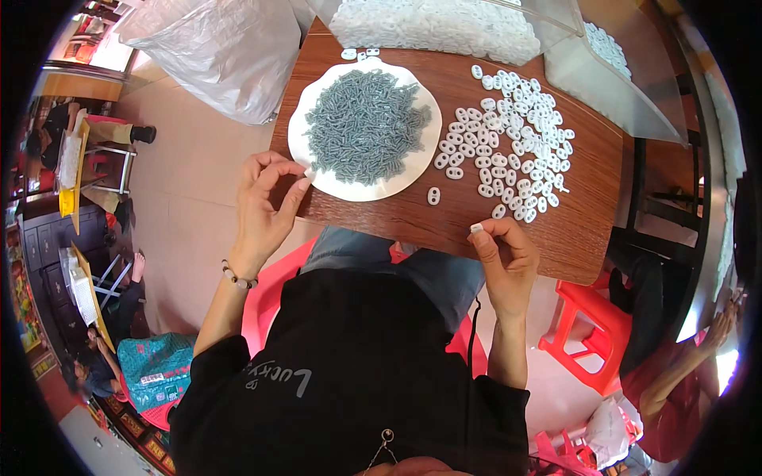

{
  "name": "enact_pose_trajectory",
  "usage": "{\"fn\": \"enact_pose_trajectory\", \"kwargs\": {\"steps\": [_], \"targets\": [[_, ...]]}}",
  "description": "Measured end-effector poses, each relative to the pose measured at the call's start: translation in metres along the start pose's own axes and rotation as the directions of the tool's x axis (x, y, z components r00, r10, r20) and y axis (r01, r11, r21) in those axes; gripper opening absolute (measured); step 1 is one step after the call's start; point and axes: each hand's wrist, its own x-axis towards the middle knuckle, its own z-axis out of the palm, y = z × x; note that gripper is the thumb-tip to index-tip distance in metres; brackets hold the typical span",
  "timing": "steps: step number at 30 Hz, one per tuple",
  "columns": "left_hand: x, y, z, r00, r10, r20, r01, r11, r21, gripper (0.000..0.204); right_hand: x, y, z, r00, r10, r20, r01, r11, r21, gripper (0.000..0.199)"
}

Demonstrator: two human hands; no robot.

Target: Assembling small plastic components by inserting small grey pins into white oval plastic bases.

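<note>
My left hand [266, 205] hovers at the near-left rim of a white plate [317, 170], pinching a small white piece between thumb and fingers. A heap of small grey pins [365, 119] fills the plate. My right hand [504, 258] rests at the table's near edge and pinches a small white plastic piece [476, 228] at its fingertips. Several white oval two-hole pieces [508, 143] lie scattered on the brown wooden table [397, 214], to the right of the plate. One stray piece [433, 195] lies between the plate and my right hand.
A clear bag of white pieces [436, 28] lies at the table's far edge, with a clear plastic sheet [603, 87] at far right. A large plastic sack [222, 47] stands left of the table. Red plastic stools [587, 325] stand near my legs. Another person's arm [690, 365] shows at right.
</note>
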Motion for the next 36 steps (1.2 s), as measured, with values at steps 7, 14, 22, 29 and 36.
{"fn": "enact_pose_trajectory", "kwargs": {"steps": [7,14,22,29,36], "targets": [[0.046,0.011,0.003,0.97,-0.176,0.167,0.212,0.95,-0.229,0.013,-0.002,0.002,0.003,0.998,-0.063,0.016,0.064,0.995,-0.081,0.007],[0.085,0.032,0.027,0.944,0.196,0.265,-0.242,0.958,0.154,0.018,-0.005,0.003,0.003,0.996,-0.085,-0.008,0.084,0.994,-0.075,0.008],[0.089,0.024,0.038,0.949,0.172,0.265,-0.202,0.976,0.088,0.011,-0.003,0.008,0.0,0.995,-0.098,-0.029,0.094,0.99,-0.1,0.009],[0.086,0.032,0.036,0.976,0.088,0.199,-0.086,0.996,-0.014,0.011,0.002,0.008,0.0,0.997,-0.075,0.026,0.077,0.991,-0.105,0.007],[0.074,0.048,0.039,0.942,-0.11,0.318,0.235,0.891,-0.389,0.016,0.007,0.004,0.003,0.995,-0.095,0.03,0.098,0.987,-0.125,0.008]]}}
